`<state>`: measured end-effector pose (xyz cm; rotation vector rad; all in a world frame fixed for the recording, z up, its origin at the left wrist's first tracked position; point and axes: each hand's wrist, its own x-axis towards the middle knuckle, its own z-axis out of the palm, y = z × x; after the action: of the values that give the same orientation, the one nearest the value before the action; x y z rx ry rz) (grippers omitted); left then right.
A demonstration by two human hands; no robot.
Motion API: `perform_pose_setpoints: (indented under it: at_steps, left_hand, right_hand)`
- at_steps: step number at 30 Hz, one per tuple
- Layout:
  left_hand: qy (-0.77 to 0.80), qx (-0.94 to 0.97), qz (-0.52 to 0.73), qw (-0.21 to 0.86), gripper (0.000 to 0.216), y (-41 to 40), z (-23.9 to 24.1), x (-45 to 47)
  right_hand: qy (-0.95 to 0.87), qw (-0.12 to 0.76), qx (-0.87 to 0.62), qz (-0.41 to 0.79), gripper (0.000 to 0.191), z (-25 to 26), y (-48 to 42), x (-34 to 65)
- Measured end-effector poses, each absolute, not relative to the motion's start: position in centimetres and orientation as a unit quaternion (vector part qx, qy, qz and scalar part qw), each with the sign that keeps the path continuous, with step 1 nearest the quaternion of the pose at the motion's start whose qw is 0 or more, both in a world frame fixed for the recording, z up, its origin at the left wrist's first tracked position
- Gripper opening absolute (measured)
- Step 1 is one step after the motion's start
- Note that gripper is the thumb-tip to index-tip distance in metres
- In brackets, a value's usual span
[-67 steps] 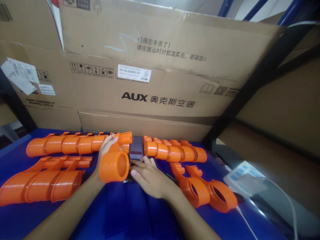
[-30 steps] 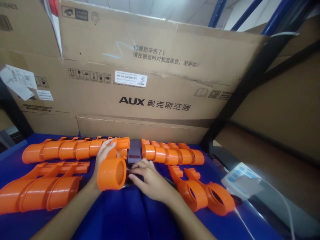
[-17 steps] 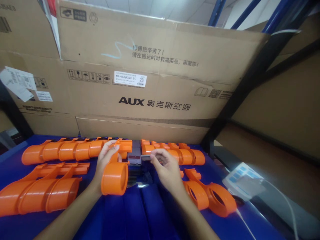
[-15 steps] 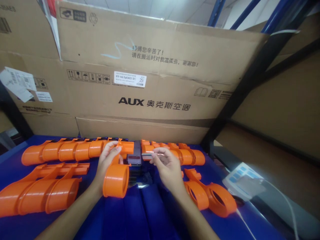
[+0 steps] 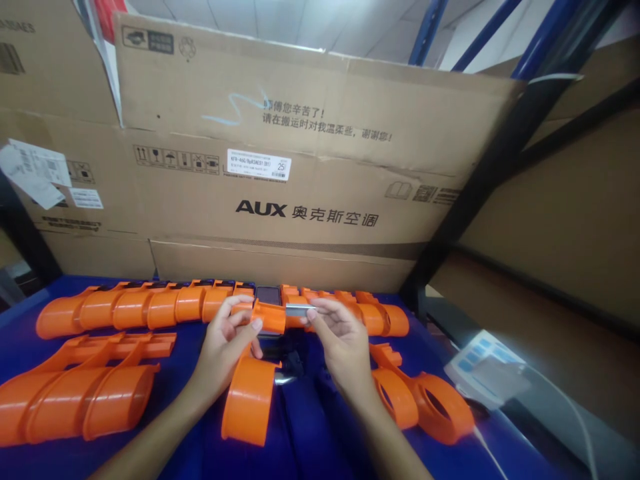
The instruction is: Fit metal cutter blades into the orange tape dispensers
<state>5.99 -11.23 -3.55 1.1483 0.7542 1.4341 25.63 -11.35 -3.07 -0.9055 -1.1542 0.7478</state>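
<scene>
My left hand (image 5: 224,350) is closed around an orange plastic bracket (image 5: 248,403), which has a wide ring below and a short channel on top. Between the thumb and fingers of my right hand (image 5: 345,343) is a small silver metal strip (image 5: 299,310). The strip's left tip meets the right end of the bracket's channel; whether it has entered cannot be told. Behind both hands, a dark rectangular tray (image 5: 269,295) shows partly. Orange brackets (image 5: 161,307) of like shape stand in a row to its left, and others (image 5: 396,320) to its right.
Several more orange brackets (image 5: 117,400) lie at front left, and two (image 5: 443,407) at right, on the blue surface (image 5: 185,427). A large cardboard box (image 5: 310,260) stands behind. At right are a dark rack post (image 5: 465,180) and a white device (image 5: 487,367) with a cable.
My left hand has brought the orange bracket rightward and slightly down, up against the metal strip. My right hand has stayed nearly in place with the strip.
</scene>
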Motion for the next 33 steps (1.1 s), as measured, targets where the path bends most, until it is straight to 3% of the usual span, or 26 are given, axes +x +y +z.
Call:
perform_pose_setpoints:
  at_steps: [17,33]
  left_hand:
    - [0.311,0.504,0.584,0.555,0.042,-10.9,-4.5,6.1]
    - [0.329,0.488,0.599,0.543,0.041,-11.0,-4.0,5.9]
  right_hand:
    - [-0.545,0.654,-0.396,0.344,0.021,-3.9,-11.6,24.5]
    - [-0.512,0.697,-0.404,0.299,0.020,-3.6,-11.3,25.2]
